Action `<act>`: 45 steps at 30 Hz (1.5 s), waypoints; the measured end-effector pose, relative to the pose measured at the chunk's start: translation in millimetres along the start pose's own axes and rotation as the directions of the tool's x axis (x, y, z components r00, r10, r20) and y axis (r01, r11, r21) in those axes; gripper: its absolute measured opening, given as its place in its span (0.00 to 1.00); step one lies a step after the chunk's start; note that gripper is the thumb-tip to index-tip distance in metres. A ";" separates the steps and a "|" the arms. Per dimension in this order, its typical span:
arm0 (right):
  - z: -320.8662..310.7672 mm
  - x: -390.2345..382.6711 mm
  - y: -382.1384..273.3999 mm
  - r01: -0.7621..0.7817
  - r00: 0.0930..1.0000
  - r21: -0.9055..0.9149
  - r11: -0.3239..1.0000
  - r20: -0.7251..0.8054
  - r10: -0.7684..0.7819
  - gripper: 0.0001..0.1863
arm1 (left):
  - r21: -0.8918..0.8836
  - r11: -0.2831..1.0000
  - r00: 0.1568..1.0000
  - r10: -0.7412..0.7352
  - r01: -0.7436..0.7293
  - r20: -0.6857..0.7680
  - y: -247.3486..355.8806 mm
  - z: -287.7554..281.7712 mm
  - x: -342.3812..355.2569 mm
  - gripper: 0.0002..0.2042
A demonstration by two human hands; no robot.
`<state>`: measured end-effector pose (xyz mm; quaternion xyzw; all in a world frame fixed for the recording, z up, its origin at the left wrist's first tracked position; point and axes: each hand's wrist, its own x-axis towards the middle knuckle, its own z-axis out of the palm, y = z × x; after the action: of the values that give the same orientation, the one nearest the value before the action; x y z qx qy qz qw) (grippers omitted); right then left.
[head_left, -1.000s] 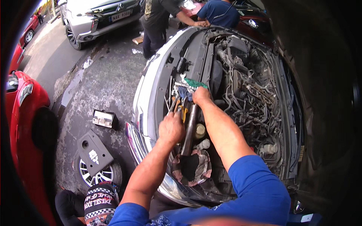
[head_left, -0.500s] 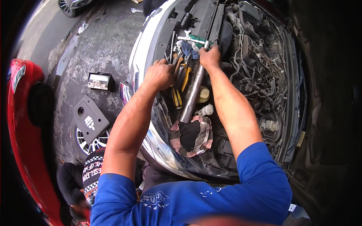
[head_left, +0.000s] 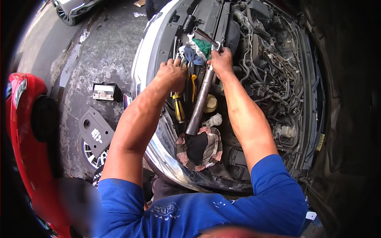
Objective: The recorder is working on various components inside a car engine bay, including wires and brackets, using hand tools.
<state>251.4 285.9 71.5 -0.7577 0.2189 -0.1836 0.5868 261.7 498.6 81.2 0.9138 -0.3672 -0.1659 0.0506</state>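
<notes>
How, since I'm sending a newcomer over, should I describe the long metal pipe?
Find the open engine bay; go to its front edge, picture left. There the metal pipe slants from the right hand toward a checked cloth. It is much longer and thicker than the yellow-handled tool beside it.

Tight going between the left hand (head_left: 172, 76) and right hand (head_left: 221, 62): a blue rag (head_left: 191, 54) and yellow-handled pliers (head_left: 193, 82) crowd that gap. The long metal bar (head_left: 201, 95) slants across below, a barrier right down to the plaid cloth (head_left: 215, 147). Between bar and right forearm (head_left: 243, 109), a narrow lane, but a yellowed cap (head_left: 211, 103) juts into it! Open air left of the left forearm (head_left: 137, 115), over the pavement (head_left: 105, 59); rightward, room above the engine hoses (head_left: 264, 69), then the raised hood (head_left: 345, 99) walls it off.
</notes>
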 end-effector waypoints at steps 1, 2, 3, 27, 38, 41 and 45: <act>0.1 -1.5 -2.5 -0.004 1.000 0.008 1.000 -0.001 0.004 0.10 | -0.025 1.000 0.999 0.017 -0.018 -0.031 -1.7 1.1 -1.0 0.39; 0.8 -2.8 -5.0 -0.001 1.000 0.022 1.000 0.000 0.001 0.10 | -0.044 0.998 0.997 0.041 -0.044 -0.068 -4.3 2.9 -3.7 0.39; 1.8 -3.6 -7.6 0.000 1.000 0.035 0.999 0.003 0.000 0.10 | -0.058 0.996 0.996 0.056 -0.060 -0.076 -6.2 4.1 -4.7 0.38; -30.6 28.3 -68.7 0.000 0.998 0.514 0.858 0.048 -0.029 0.06 | -0.226 0.970 0.985 0.049 -0.086 -0.163 -4.7 -21.0 -29.1 0.35; 6.2 41.4 -80.1 0.064 0.997 0.408 0.911 0.020 -0.079 0.09 | -0.798 0.564 0.975 0.067 -0.214 -0.214 67.3 19.3 -48.6 0.42; -4.0 62.1 -85.0 0.152 0.988 0.322 0.934 -0.087 -0.130 0.09 | -0.720 0.665 0.977 0.069 -0.197 -0.202 70.8 3.1 -54.5 0.42; -27.7 86.5 -89.5 0.197 0.977 0.025 0.980 -0.090 -0.194 0.13 | -0.702 0.711 0.999 0.019 -0.035 -0.030 87.0 1.0 -79.0 0.41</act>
<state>319.3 235.4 166.8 -0.7568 0.1656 -0.2767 0.5686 151.1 489.9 119.9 0.8226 -0.2893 -0.2825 0.3999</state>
